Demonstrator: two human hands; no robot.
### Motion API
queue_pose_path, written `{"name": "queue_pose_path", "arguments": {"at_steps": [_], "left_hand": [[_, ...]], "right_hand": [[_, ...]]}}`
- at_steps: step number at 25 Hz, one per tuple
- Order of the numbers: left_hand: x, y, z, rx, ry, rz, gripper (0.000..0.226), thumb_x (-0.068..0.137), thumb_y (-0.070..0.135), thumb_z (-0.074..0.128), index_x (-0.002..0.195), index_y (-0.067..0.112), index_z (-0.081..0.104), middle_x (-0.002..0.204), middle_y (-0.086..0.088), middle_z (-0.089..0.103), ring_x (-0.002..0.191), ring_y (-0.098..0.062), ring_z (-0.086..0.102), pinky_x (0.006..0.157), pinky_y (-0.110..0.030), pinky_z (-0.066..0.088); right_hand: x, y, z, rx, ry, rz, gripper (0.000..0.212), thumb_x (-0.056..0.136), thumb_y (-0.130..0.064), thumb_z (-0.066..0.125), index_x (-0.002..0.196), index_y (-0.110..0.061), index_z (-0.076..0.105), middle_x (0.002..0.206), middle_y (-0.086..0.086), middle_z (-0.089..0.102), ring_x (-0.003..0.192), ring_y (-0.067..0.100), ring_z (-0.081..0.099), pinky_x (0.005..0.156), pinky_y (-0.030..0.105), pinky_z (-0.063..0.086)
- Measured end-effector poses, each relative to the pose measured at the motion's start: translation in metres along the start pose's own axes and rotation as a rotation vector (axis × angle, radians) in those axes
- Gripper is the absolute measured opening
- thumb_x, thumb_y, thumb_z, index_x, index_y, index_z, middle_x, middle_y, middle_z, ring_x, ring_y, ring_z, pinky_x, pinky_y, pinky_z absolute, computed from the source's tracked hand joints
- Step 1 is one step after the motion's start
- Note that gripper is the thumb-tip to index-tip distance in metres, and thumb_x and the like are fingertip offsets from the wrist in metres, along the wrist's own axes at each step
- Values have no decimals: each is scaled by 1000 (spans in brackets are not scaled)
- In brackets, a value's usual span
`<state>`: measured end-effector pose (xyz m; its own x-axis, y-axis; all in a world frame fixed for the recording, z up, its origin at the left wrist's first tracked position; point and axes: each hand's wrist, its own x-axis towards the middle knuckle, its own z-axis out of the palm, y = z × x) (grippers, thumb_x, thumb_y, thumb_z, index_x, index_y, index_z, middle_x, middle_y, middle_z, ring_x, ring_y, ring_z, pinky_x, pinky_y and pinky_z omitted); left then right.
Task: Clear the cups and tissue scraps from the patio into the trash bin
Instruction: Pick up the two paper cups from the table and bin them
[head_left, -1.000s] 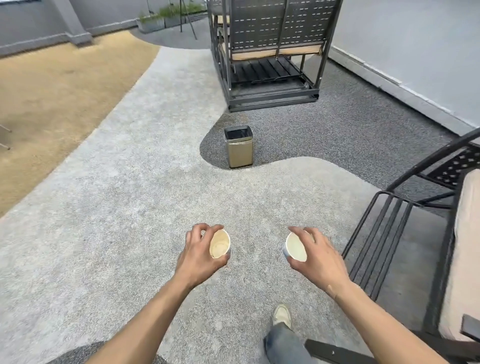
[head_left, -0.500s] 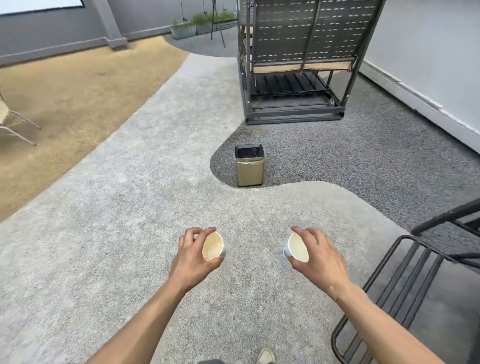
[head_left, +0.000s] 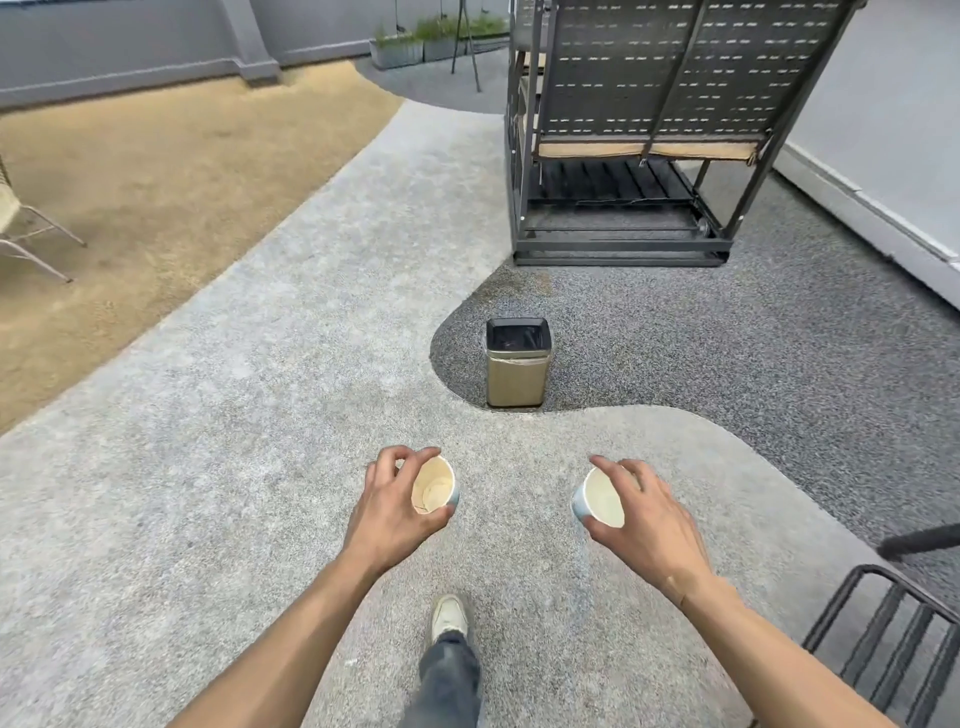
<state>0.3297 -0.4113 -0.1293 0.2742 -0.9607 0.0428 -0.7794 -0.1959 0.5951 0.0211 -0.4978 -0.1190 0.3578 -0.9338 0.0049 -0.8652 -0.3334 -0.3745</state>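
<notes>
My left hand (head_left: 392, 512) grips a paper cup (head_left: 434, 486) by its rim, the cream inside tipped toward the right. My right hand (head_left: 647, 519) holds a second paper cup (head_left: 600, 496), its mouth facing left. Both cups hang at about the same height over the light grey paving. A small brass-coloured trash bin (head_left: 517, 374) with a black liner stands open ahead, between and beyond the two hands, on the edge of the dark gravel patch. No tissue scraps show in this view.
A dark metal swing bench (head_left: 628, 156) stands behind the bin. A black metal chair frame (head_left: 883, 639) is at the lower right. A light chair (head_left: 31, 234) sits on the tan ground at the left. My foot (head_left: 449, 618) steps forward below the hands.
The bin and bench have come closer and lower in view as I walk forward. Both hands keep the cups. The chair at my right has slid out toward the frame's corner.
</notes>
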Motion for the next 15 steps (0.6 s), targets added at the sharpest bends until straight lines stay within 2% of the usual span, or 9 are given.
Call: {"name": "queue_pose_path", "arguments": {"at_steps": [5,9,15], "left_hand": [[120,-29,-14,-5,-15,24,68,70,61,69,130,50,37,123,15,31,117,-8,33,79,-37,51],[214,-41,-25,2,-41,30,69,71,57,71,131,48,38,124,14,31,119,-10,35,80,-38,51],[332,-47,-18,6,-74,41,69,72,55,72,132,46,39,127,9,33,119,-13,35,85,-40,51]], "right_hand": [[121,-24,6,-33,17,9,71,74,-64,57,135,-51,23,132,-12,41,115,18,50,79,41,52],[210,-38,6,0,8,25,70,75,-64,56,136,-50,23,133,-11,41,117,17,49,83,42,52],[323,-29,11,25,10,66,70,75,-62,59,135,-51,25,130,-11,41,115,17,48,81,40,48]]}}
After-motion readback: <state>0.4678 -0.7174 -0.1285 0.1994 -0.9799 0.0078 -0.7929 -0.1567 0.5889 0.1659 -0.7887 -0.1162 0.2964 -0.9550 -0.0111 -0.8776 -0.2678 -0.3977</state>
